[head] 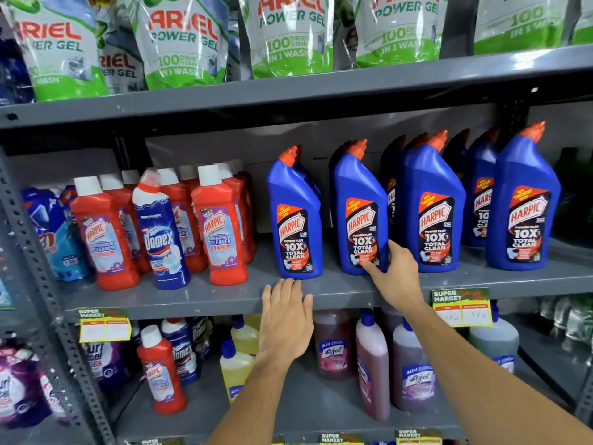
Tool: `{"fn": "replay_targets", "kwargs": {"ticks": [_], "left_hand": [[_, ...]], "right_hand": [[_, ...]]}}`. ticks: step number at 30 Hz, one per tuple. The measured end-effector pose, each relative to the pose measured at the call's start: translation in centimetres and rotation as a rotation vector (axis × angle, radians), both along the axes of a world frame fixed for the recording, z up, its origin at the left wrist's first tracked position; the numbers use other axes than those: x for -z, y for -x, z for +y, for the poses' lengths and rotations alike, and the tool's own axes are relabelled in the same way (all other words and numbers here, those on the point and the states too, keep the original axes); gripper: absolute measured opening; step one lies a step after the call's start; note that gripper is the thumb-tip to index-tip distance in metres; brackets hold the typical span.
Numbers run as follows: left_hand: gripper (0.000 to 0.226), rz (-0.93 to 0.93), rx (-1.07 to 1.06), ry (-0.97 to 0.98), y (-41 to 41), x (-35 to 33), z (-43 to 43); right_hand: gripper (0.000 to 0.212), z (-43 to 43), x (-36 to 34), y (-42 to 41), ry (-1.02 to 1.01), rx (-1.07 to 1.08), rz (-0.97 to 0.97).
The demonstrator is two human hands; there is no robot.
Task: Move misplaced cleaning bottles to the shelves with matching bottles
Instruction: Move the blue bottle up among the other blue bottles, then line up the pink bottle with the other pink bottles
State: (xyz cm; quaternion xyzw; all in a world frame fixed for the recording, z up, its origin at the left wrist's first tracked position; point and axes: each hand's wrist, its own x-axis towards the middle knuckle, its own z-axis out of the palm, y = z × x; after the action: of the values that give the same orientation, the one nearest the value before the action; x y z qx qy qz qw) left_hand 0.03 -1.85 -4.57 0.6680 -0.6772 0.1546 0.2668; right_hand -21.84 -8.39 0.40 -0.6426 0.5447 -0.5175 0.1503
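Shelving of grey metal (321,91) filled the view, with Ariel pouches (179,43) along the top tier. On the middle shelf (205,293), a blue Domex bottle (162,232) stood upright among the red Harpic bathroom cleaners (219,226), touching none of either hand. Further right stood the blue Harpic bottles (430,207). The left hand (285,319) lay flat and spread on the shelf's front edge, holding nothing, just below the leftmost blue Harpic bottle (296,220). The right hand (396,271) was open, its fingers touching the lower label of the second blue Harpic bottle (359,213). Below, a red Harpic bottle (162,370) stood beside more Domex bottles (183,351)
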Motion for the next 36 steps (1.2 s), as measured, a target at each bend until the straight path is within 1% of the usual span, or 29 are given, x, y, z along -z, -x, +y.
{"fn": "replay_targets", "kwargs": {"ticks": [2,3,5,8,10,12,14,18,19,21,23,26,30,32,36], "left_hand": [[0.058,-0.010,0.003,0.007,-0.1,0.1,0.1],[0.061,-0.019,0.003,0.025,-0.1,0.4,0.3],[0.066,-0.030,-0.007,0.087,-0.3,1.6,1.0],[0.070,-0.085,0.039,0.128,-1.1,5.5,2.4],[0.070,-0.134,0.071,0.077,-1.9,8.8,3.3],[0.071,-0.158,0.060,-0.005,-2.4,11.9,4.0],[0.071,-0.162,0.049,-0.099,-2.7,14.6,4.3],[0.071,-0.174,0.038,-0.304,-3.4,19.7,3.9],[0.072,-0.166,0.045,-0.353,-3.6,20.9,3.6],[0.073,-0.152,0.070,-0.428,-4.0,23.0,2.8],[0.072,-0.135,0.096,-0.491,-4.4,24.8,1.9],[0.071,-0.087,0.124,-0.581,-4.9,27.0,0.6],[0.071,-0.007,0.100,-0.705,-5.3,29.0,-0.7],[0.072,0.048,0.071,-0.757,-5.6,29.8,-0.8],[0.073,0.054,0.069,-0.749,-6.2,31.2,-0.8]], "right_hand": [[0.054,1.8,0.8,-0.2,0.090,0.015,-0.092],[0.050,3.0,1.6,-0.3,0.148,0.032,-0.116],[0.038,5.2,3.8,-0.6,0.249,0.075,-0.073],[0.033,6.9,7.1,-0.8,0.311,0.118,0.044],[0.031,7.1,9.3,-0.7,0.269,0.092,0.059],[0.036,6.9,11.8,-0.5,0.180,0.041,0.051],[0.050,6.3,14.5,-0.6,0.076,-0.012,0.071],[0.092,4.6,19.5,-1.4,-0.118,-0.040,0.104],[0.098,4.2,20.6,-1.8,-0.150,-0.027,0.105],[0.103,3.5,22.4,-2.3,-0.179,0.015,0.088],[0.102,2.8,23.6,-2.5,-0.209,0.084,0.004],[0.093,2.1,24.8,-2.8,-0.281,0.202,-0.075],[0.079,1.2,26.4,-3.3,-0.373,0.339,-0.062],[0.076,1.0,27.4,-3.5,-0.408,0.376,-0.055],[0.076,1.0,28.9,-3.9,-0.434,0.384,-0.013]]}}
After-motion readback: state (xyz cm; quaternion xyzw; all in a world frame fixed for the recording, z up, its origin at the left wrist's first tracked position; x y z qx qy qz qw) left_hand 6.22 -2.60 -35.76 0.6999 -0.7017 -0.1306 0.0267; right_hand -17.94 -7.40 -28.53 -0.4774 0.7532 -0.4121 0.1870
